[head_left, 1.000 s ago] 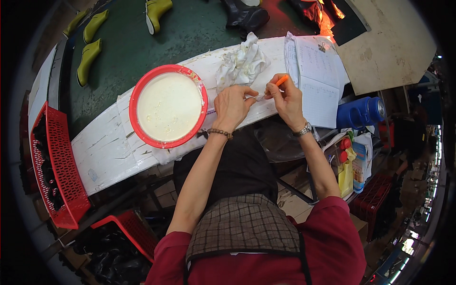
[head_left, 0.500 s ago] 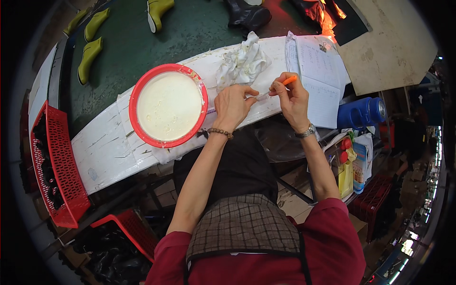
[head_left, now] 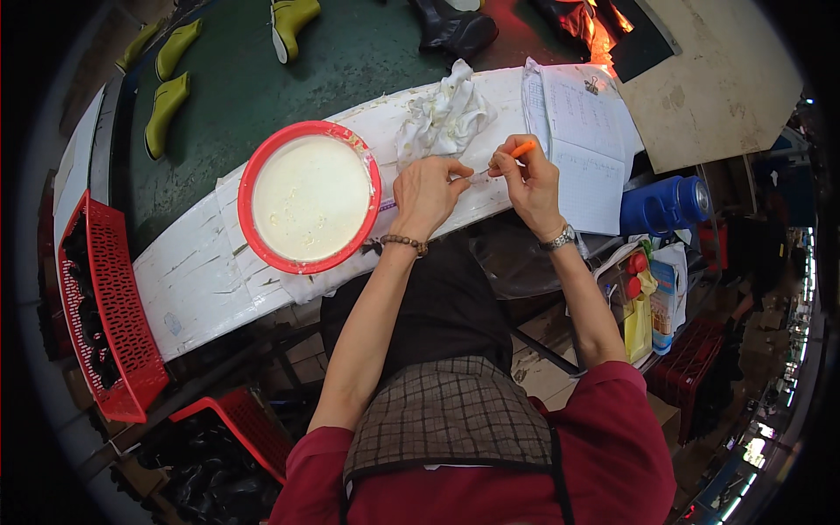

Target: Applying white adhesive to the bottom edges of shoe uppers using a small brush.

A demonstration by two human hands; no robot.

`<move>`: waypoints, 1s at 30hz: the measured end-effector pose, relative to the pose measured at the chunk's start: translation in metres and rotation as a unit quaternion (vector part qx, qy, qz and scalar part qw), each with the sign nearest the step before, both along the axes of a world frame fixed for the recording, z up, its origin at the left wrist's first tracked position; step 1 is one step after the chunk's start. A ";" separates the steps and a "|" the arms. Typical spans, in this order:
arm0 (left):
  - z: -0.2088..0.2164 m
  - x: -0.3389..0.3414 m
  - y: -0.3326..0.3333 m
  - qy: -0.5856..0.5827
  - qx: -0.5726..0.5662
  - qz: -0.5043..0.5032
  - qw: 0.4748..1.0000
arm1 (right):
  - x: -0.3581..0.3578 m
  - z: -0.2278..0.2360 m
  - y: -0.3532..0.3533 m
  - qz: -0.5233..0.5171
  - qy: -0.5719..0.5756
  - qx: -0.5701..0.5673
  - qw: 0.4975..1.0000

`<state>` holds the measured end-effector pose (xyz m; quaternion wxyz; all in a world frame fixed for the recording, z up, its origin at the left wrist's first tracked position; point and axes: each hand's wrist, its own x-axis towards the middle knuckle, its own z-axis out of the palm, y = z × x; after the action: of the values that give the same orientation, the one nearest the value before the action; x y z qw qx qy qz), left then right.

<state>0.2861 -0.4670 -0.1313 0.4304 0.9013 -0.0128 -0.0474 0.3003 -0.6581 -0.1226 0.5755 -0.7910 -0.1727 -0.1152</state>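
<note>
My left hand (head_left: 423,197), wearing a beaded bracelet, is over the white bench, right of a red basin (head_left: 247,206) of creamy white liquid. Its thumb and forefinger pinch together; what they hold is too small to make out. Facing it, my right hand (head_left: 530,188) is closed around a thin tool with an orange end (head_left: 524,149). A slender, pale, see-through piece (head_left: 479,177) spans the short gap between my fingertips. Beyond the hands lies a crumpled white cloth (head_left: 444,118). Beside my left hand, a purple stick-like thing (head_left: 387,206) shows partly.
An open notebook (head_left: 588,188) and a blue jug (head_left: 665,206) are at the right. Yellow boots (head_left: 166,114) and a black boot (head_left: 455,31) rest on the green surface (head_left: 236,79) behind the bench. Red crates (head_left: 114,306) holding black items stand at the left.
My right hand has shifted slightly left, toward my left hand, with the orange-ended tool. My left hand stays almost in place, still pinched.
</note>
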 end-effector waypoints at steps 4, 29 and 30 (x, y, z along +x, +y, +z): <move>0.003 -0.002 0.000 -0.004 0.008 -0.001 1.000 | 0.013 0.007 -0.001 0.026 0.064 -0.012 0.998; -0.001 0.004 0.004 0.003 -0.013 -0.003 1.000 | -0.054 -0.017 0.016 -0.088 -0.097 -0.067 0.989; 0.002 0.004 0.004 0.005 -0.013 -0.003 1.000 | -0.056 -0.018 0.017 -0.085 -0.102 -0.078 0.988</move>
<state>0.2898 -0.4630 -0.1297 0.4418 0.8954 -0.0145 -0.0527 0.2447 -0.6411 -0.1406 0.4799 -0.8292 -0.1712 -0.2296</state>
